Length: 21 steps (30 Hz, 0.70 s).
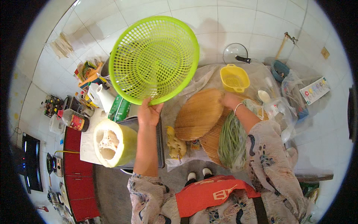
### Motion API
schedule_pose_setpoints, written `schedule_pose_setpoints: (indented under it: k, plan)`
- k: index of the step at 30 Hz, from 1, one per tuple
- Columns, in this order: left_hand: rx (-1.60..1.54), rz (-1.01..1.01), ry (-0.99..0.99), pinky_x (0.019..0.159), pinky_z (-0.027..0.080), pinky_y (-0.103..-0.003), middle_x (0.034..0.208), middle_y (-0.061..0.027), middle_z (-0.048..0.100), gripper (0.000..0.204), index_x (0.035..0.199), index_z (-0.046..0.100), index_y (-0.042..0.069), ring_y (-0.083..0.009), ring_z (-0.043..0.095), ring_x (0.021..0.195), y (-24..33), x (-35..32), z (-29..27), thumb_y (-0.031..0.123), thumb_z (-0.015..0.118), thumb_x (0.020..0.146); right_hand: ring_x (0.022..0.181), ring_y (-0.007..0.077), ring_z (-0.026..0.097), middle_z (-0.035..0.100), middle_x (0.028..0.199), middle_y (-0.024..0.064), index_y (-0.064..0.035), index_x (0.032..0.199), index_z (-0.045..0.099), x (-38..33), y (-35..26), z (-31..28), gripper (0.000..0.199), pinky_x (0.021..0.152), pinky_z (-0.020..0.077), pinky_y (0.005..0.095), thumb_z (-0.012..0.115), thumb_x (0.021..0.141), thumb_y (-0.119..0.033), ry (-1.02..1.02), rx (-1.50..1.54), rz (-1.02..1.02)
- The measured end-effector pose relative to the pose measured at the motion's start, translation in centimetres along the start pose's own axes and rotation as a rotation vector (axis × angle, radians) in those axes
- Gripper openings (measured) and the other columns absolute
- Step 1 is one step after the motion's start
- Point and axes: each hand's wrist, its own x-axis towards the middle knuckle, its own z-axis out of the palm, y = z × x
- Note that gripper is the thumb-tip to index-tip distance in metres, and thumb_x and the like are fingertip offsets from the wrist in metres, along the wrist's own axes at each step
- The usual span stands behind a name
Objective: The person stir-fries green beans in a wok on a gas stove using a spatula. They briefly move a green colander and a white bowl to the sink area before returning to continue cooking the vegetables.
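Your left hand [148, 113] is pinching the green colander [154, 59] by its lower rim, bowl raised above your fingers. Your right hand [229, 100] grips the edge of the round bamboo tray [198, 114]; green beans [231, 140] lie just below that wrist.

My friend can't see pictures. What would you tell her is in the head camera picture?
A person's left hand lifts a big lime-green plastic colander by its rim over a crowded kitchen counter. The right hand rests on round woven bamboo trays beside long green beans, a cut winter melon and a small yellow strainer.
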Motion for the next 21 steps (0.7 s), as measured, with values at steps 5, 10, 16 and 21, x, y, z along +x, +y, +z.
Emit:
schedule_pose_setpoints:
  k: [5,10,16,21]
  plan:
    - [0.147,0.108,0.004,0.086,0.06,-0.044,0.12,-0.0159,0.061,0.03,0.125,0.048,0.001,-0.0309,0.065,0.106,5.9,-1.5,-0.7,0.008,0.046,0.097,0.059,0.0241,0.06,0.063,0.074,0.0104,-0.0034,0.089,0.061,5.7,4.8,6.0,0.028,0.041,0.0451,0.0337,0.065,0.088,-0.031,-0.318,0.984,0.24]
    - [0.137,0.135,0.041,0.087,0.059,-0.045,0.122,-0.0168,0.06,0.031,0.126,0.047,-0.001,-0.0314,0.064,0.106,8.6,-2.4,-2.4,0.008,0.047,0.097,0.054,0.0188,0.053,0.06,0.075,0.0062,-0.009,0.095,0.058,4.4,-1.1,1.2,0.02,0.047,0.0479,0.0318,0.063,0.09,-0.027,-0.486,1.197,0.264]
    - [0.169,0.166,0.148,0.082,0.06,-0.04,0.12,-0.014,0.062,0.03,0.125,0.052,0.002,-0.0279,0.065,0.104,10.6,-5.6,-6.2,0.011,0.049,0.097,0.061,0.0201,0.059,0.062,0.082,0.0081,-0.0082,0.094,0.06,10.0,0.4,-2.7,0.021,0.047,0.0513,0.0303,0.055,0.094,-0.029,-0.23,1.384,0.278]
    - [0.147,0.231,0.295,0.078,0.061,-0.037,0.121,-0.0109,0.063,0.033,0.129,0.052,0.004,-0.0247,0.066,0.102,10.2,-8.2,-5.2,0.013,0.051,0.097,0.062,0.0211,0.06,0.063,0.084,0.0104,-0.0063,0.099,0.06,15.9,-0.2,6.0,0.022,0.046,0.0518,0.0317,0.049,0.097,-0.025,-0.112,1.414,0.285]
